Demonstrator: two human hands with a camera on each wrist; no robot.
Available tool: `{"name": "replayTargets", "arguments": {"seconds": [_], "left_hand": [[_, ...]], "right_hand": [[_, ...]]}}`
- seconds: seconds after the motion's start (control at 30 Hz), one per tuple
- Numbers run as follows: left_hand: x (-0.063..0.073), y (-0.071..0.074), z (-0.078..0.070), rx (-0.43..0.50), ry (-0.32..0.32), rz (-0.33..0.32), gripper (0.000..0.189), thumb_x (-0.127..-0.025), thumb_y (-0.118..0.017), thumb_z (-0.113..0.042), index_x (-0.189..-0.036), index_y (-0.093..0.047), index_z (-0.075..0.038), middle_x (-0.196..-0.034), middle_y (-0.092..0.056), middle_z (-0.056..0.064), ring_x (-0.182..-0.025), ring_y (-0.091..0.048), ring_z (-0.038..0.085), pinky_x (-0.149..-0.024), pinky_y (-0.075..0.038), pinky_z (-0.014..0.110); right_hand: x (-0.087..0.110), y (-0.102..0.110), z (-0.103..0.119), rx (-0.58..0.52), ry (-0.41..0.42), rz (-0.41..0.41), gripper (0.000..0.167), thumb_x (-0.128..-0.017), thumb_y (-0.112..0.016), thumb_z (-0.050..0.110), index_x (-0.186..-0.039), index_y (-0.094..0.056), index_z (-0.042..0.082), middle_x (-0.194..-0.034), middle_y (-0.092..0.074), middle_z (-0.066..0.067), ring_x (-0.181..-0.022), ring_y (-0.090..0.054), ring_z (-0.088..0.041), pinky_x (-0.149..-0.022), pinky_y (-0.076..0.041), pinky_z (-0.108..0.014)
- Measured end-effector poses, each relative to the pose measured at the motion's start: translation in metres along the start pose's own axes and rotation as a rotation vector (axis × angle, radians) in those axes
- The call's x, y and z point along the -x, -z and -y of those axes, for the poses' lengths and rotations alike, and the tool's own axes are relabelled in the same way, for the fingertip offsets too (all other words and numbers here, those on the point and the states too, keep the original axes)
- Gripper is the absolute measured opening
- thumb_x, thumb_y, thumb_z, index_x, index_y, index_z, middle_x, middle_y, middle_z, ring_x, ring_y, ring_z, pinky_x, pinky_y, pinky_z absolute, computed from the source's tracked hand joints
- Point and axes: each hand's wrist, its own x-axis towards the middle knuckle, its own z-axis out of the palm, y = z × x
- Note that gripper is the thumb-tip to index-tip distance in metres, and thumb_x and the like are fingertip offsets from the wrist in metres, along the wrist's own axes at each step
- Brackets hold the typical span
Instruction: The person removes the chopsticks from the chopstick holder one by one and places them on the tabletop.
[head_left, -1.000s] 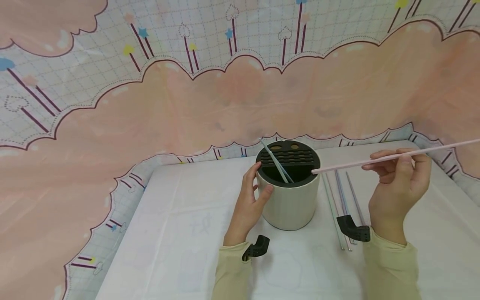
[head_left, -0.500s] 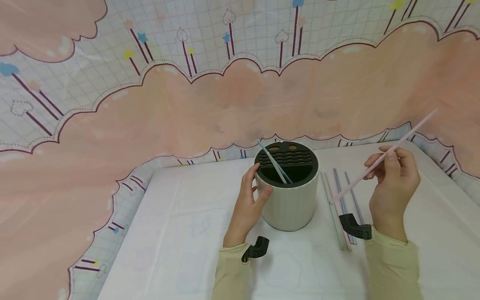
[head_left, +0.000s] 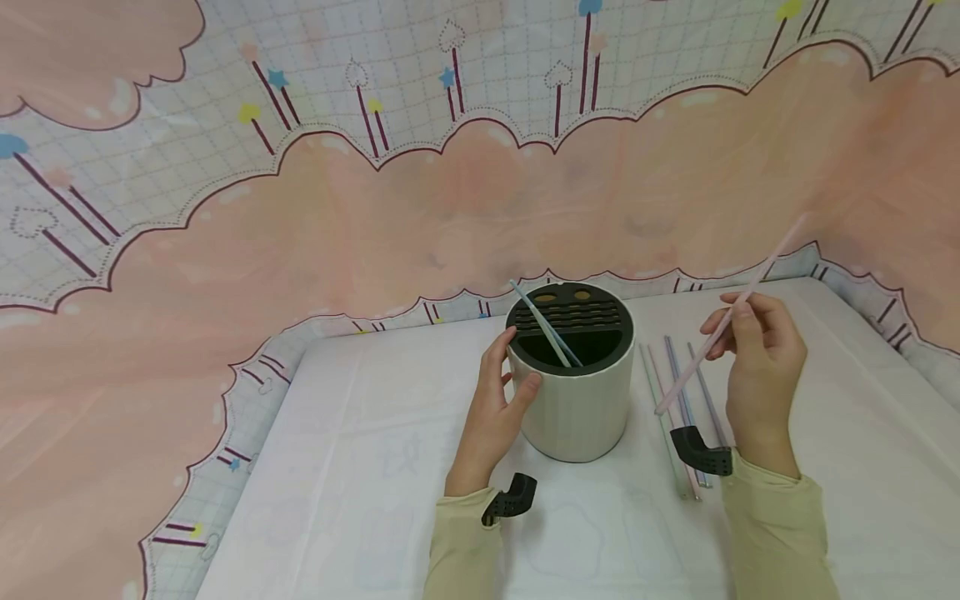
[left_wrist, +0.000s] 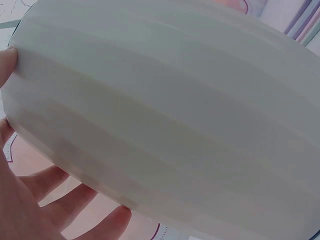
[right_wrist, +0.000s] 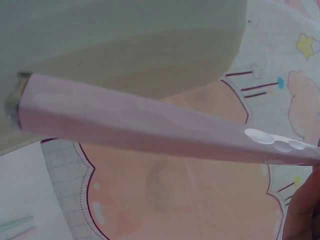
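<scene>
My left hand (head_left: 487, 417) grips the side of a cream utensil holder (head_left: 577, 421), its thumb and fingers near the black top. Two pale blue-green chopsticks (head_left: 545, 327) lean in the holder's front opening. To the right, my right hand (head_left: 765, 375) pinches a pale pink chopstick (head_left: 697, 358) between thumb and fingers. It slants up to the right, and its thick lower end overlaps the chopsticks (head_left: 673, 360) lying on the table in the head view. Up close, the right wrist view shows a metal-coloured cap on that end of the pink chopstick (right_wrist: 125, 120).
Several pastel chopsticks lie side by side just right of the holder, partly behind the black wrist camera (head_left: 701, 452). The white-covered table (head_left: 360, 450) meets a printed cloud-pattern backdrop (head_left: 487, 217) at its far edge.
The pink chopstick has swung from nearly level to a steep slant, its lower end dropping from the holder's rim. My right hand has shifted left. The left hand keeps its grip.
</scene>
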Motion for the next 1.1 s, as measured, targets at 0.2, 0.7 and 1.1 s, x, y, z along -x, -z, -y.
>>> {"name": "replayTargets", "arguments": {"seconds": [0.2,0.7,1.1], "left_hand": [[0.001,0.001,0.002,0.015,-0.004,0.004,0.059,-0.087,-0.048,-0.049,-0.137,-0.016,-0.045,-0.142,-0.016,-0.019,-0.129,-0.022,0.009,-0.097,-0.033,0.044],[0.0,0.005,0.003,0.017,-0.026,0.046,0.06,-0.087,-0.047,-0.051,-0.138,-0.016,-0.044,-0.142,-0.017,-0.019,-0.126,-0.025,0.008,-0.097,-0.034,0.041],[0.003,0.01,0.002,0.016,-0.056,0.05,0.061,-0.087,-0.049,-0.048,-0.138,-0.016,-0.042,-0.145,-0.013,-0.013,-0.129,-0.021,0.007,-0.097,-0.034,0.044]], "right_hand": [[0.004,-0.003,-0.003,0.11,-0.031,0.039,0.022,-0.091,-0.049,0.007,-0.099,-0.055,-0.013,-0.066,-0.056,-0.015,-0.048,-0.046,-0.017,-0.045,-0.043,-0.018],[0.032,-0.03,-0.019,0.696,-0.138,0.292,0.021,-0.094,-0.044,0.022,-0.108,-0.058,0.013,-0.074,-0.055,-0.006,-0.058,-0.046,-0.017,-0.048,-0.042,-0.018],[0.028,-0.021,-0.021,0.794,-0.132,0.322,0.02,-0.094,-0.044,0.021,-0.107,-0.058,0.015,-0.074,-0.057,-0.002,-0.054,-0.048,-0.014,-0.047,-0.041,-0.018]]}}
